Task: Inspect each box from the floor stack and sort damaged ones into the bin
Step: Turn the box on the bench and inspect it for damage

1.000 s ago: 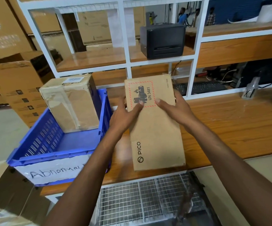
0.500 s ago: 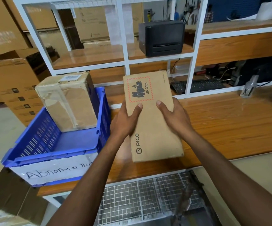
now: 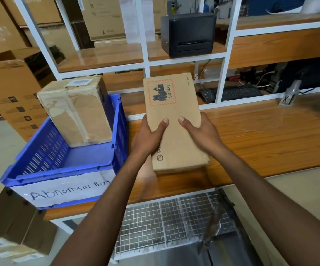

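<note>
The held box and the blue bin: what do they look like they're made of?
held box: apparently plain brown cardboard, matte, with printed markings and a creased bottom edge. blue bin: likely moulded plastic, slightly glossy, with slotted walls.

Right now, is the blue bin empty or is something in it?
Not empty. One crumpled taped box stands inside the blue bin, at its far end.

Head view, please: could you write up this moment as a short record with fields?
held item: flat box, marked UN 3481, over the workbench
left hand: grips the box's left edge, thumb on top
right hand: grips its right edge, thumb on top
bin: blue crate labelled Abnormal Bin, left of the box
bin contents: one taped box, wrapping wrinkled
damage on held box: none plain on top face
</note>
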A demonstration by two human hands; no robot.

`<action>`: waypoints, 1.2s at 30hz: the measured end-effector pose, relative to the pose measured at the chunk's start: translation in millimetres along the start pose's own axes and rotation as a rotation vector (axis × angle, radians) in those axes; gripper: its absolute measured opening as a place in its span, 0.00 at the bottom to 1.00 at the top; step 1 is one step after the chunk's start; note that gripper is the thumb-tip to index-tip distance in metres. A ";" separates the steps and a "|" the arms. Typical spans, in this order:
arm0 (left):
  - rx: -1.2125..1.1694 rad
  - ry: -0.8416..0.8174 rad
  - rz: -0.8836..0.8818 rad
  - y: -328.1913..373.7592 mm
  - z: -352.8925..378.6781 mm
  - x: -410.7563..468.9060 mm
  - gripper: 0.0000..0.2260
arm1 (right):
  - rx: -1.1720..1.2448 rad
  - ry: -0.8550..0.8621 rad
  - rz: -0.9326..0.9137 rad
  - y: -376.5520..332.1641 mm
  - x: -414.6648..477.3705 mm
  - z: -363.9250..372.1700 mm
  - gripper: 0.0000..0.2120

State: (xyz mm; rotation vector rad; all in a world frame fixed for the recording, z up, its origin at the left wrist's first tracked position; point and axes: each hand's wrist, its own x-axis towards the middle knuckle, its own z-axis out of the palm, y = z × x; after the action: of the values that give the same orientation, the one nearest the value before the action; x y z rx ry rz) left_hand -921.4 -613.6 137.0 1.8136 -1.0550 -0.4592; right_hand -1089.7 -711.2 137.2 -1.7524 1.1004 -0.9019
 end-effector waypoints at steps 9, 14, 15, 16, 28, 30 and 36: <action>-0.179 -0.229 0.008 -11.5 -10.9 -1.8 0.40 | 0.086 -0.246 0.036 13.4 -1.9 -16.6 0.37; -0.203 -0.089 -0.028 -8.5 -3.7 -2.9 0.37 | 0.040 -0.179 0.033 13.2 -0.2 -11.0 0.34; -0.203 -0.075 -0.035 -8.5 -1.9 -2.0 0.36 | 0.032 -0.165 0.034 12.5 0.9 -10.0 0.33; -0.200 -0.062 -0.040 -8.0 -0.7 -0.8 0.35 | 0.022 -0.159 0.035 10.9 2.2 -9.2 0.33; -0.245 -0.293 -0.136 -11.8 -11.9 -11.5 0.39 | 0.073 -0.194 0.108 21.5 -2.8 -10.1 0.32; -0.259 -0.278 -0.106 -13.1 -11.2 -12.6 0.40 | 0.071 -0.185 0.102 21.1 -2.4 -8.0 0.32; -0.275 -0.134 -0.051 -10.7 -2.9 -12.2 0.35 | 0.009 -0.090 0.057 17.6 2.0 0.9 0.31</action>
State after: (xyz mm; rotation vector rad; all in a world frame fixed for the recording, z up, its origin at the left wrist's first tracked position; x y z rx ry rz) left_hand -921.2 -600.2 127.5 1.5847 -0.9838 -0.7292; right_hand -1093.6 -717.0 121.0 -1.7288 1.0808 -0.7846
